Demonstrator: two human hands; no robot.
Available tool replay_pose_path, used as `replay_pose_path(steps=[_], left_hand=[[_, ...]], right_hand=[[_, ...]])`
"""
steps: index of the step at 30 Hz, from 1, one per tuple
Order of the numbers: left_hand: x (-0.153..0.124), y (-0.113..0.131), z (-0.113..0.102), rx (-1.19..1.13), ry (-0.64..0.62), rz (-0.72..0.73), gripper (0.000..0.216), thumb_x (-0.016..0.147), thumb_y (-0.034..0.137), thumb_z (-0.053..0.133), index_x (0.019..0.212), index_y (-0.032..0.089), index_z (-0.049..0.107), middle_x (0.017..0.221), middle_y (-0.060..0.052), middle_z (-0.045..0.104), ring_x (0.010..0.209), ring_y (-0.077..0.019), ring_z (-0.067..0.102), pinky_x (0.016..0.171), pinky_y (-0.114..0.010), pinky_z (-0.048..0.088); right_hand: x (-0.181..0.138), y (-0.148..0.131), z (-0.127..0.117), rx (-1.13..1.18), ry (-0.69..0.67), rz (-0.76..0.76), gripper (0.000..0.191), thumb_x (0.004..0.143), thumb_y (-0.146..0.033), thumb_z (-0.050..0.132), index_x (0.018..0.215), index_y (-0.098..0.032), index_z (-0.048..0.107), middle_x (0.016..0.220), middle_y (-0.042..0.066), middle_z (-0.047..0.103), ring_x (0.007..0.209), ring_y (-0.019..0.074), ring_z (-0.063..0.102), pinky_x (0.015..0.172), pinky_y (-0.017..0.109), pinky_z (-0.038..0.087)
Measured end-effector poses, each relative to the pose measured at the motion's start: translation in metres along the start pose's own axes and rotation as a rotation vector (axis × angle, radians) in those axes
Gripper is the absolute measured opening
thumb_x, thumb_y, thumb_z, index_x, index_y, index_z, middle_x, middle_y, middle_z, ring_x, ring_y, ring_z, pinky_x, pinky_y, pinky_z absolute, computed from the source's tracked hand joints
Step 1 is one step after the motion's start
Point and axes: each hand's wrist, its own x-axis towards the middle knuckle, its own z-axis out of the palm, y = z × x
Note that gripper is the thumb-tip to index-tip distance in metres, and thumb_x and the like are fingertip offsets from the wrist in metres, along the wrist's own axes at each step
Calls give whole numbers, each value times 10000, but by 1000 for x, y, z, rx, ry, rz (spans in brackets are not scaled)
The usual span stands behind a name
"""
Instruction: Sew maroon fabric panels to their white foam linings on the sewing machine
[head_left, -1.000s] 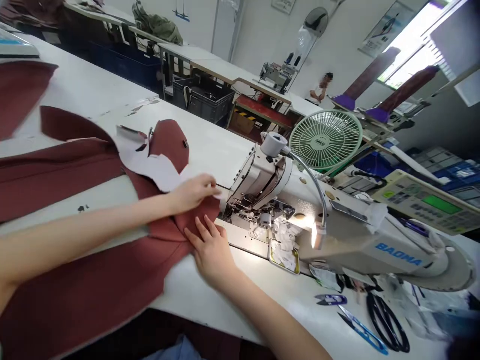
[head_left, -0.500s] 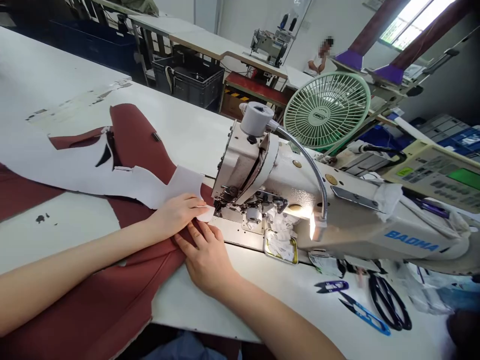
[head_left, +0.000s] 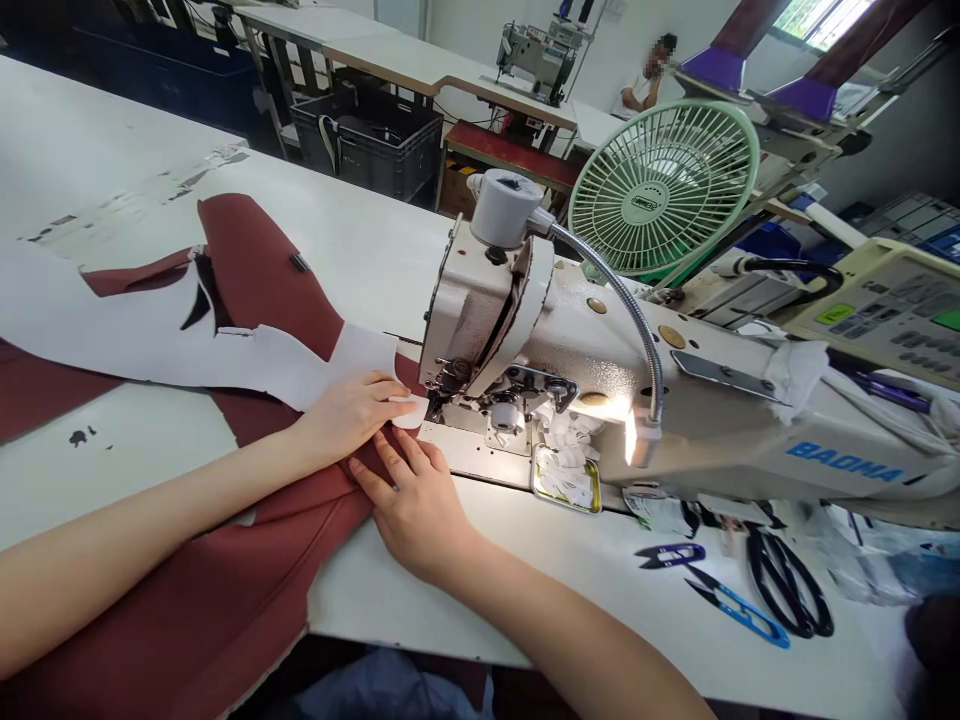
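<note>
My left hand (head_left: 356,415) lies on the white facing piece (head_left: 281,362), its fingers stretched toward the presser foot and resting on the rounded white tip. My right hand (head_left: 424,515) lies flat just in front of it, fingers spread over the edge of the dark red fabric (head_left: 225,580). Both hands press the layers against the table close to the needle area of the sewing machine (head_left: 450,395). More red fabric shows under and behind the white piece, and one red panel (head_left: 259,265) carries a small black mark. The needle tip is too small to make out.
Right of the needle, a small tray (head_left: 598,490) holds white scraps. Purple thread snips (head_left: 671,555), blue thread snips (head_left: 742,608) and black-handled scissors (head_left: 791,585) lie on the table. A lit lamp (head_left: 641,440) and a green fan (head_left: 664,190) stand nearby. A person (head_left: 641,92) sits far back.
The camera view has tilted slightly, so most things appear a little higher. Against the machine, my hands and the fabric hold nearly the same place.
</note>
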Motion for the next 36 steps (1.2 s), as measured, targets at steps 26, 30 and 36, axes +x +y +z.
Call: replay_pose_path(steps=[26,30,36], left_hand=[[20,3,-1,44,-66,43,296,996,158,490,1182,209,714,1166,-69,689,1064,-205,567,947,-340,496],[21,-4,-1,15,-60,91,324,1014,170,446,1152,247,730,1207,-55,687,1042,-196,591,941,-335,489],[20,-9,-10,52,-123,171,357,1035,201,397,1203,262,706,1264,-53,668,1105,-200,579,988,-330,445]], right_hand=[[-7,11,-1,-49,-25,45,451,988,-263,491,1437,-234,528,1484,181,493,1357,351,458,1000,495,442],[-7,8,-3,-81,-44,63,457,1005,-280,476,1458,-232,494,1497,174,480,1380,342,428,1003,488,439],[-14,-9,-13,-180,-77,27,438,1003,-217,436,1412,-82,514,1416,243,541,1170,326,561,803,426,501]])
